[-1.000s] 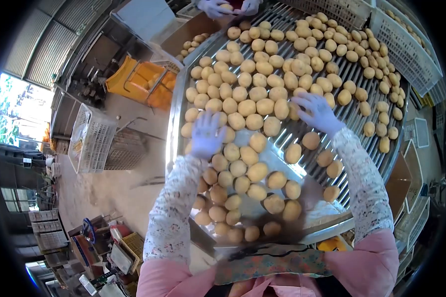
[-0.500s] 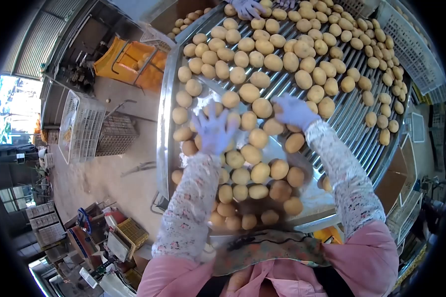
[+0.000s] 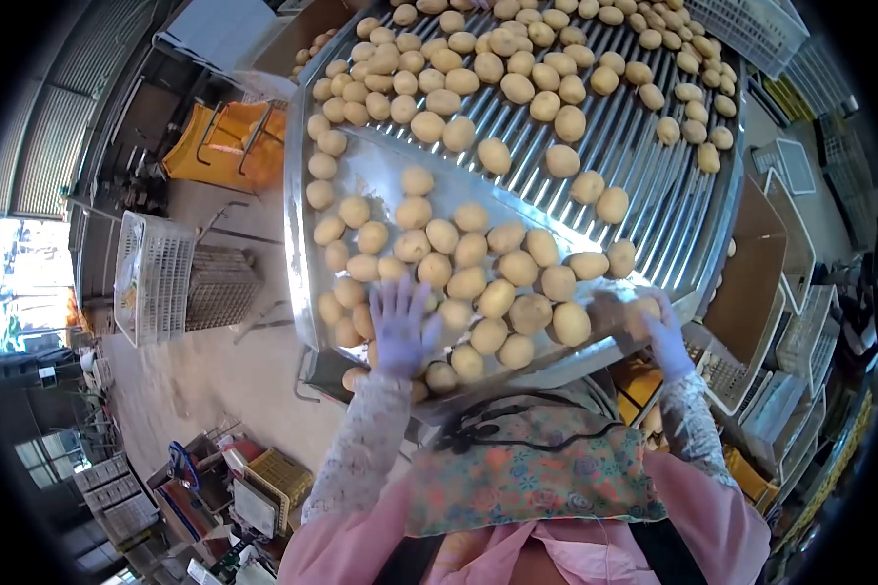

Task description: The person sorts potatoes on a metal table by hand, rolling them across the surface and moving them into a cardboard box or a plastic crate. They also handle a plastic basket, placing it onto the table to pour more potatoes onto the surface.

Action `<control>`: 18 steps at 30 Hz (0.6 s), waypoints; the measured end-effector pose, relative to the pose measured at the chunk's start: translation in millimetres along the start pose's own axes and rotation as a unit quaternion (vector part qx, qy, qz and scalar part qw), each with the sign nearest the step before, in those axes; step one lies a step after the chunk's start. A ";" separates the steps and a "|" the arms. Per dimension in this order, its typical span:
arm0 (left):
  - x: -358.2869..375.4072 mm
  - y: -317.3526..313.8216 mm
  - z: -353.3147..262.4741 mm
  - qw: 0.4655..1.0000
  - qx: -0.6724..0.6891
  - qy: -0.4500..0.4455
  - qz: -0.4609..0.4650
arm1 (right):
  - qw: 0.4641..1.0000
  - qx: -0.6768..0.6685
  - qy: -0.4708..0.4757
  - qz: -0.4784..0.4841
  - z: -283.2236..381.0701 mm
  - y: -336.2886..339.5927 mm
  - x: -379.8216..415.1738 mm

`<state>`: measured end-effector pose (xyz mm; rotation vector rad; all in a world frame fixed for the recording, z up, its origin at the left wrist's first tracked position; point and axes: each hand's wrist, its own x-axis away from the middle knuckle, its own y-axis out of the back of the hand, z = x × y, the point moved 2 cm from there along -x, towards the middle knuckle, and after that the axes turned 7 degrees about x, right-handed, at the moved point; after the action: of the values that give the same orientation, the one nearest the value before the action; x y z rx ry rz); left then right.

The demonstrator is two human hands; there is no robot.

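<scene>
My left hand (image 3: 400, 327), in a purple glove, lies with its fingers spread over the potatoes (image 3: 468, 283) near the front edge of the metal table. At the front right corner, my right hand (image 3: 661, 330), gloved alike, has its fingers curled round a potato (image 3: 642, 318). Many potatoes are gathered on the smooth metal sheet (image 3: 380, 166) between and beyond my hands. More of them lie on the metal rollers (image 3: 644, 166) farther back.
A cardboard box (image 3: 751, 283) and stacked crates stand right of the table. White crates (image 3: 154, 278) and an orange container (image 3: 226, 146) are on the left. Another white crate (image 3: 751, 31) sits at the back right.
My right hand has moved from the middle of the potatoes to the front right corner and now holds one. My left hand is nearer the front edge. The view has shifted.
</scene>
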<state>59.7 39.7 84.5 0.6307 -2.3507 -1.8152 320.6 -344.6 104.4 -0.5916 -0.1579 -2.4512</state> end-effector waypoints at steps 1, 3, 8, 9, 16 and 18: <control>-6.4 -14.8 12.8 0.999 -0.021 0.006 -0.035 | 0.998 -0.006 -0.047 0.033 -6.1 18.4 23.3; -16.9 -21.8 -7.0 0.998 -0.034 0.053 -0.031 | 0.993 0.022 -0.103 0.056 -26.2 47.6 72.1; 31.5 1.6 -48.5 0.996 0.034 -0.059 0.050 | 0.978 0.128 -0.166 0.019 -169.6 145.1 174.8; 42.6 6.6 -37.1 0.993 0.057 -0.064 0.086 | 0.953 0.241 -0.179 -0.045 -211.9 166.1 195.1; 26.9 -18.7 38.1 0.954 -0.287 -0.080 -0.027 | 0.846 0.488 0.151 -0.153 -42.9 50.8 124.0; 6.0 -19.2 -36.5 0.979 -0.052 0.192 0.043 | 0.804 0.529 0.244 -0.121 0.1 17.7 79.4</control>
<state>71.2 0.7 75.7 0.7732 -1.9869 -1.5979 274.1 -401.2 139.7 0.5767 -1.3238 -2.1708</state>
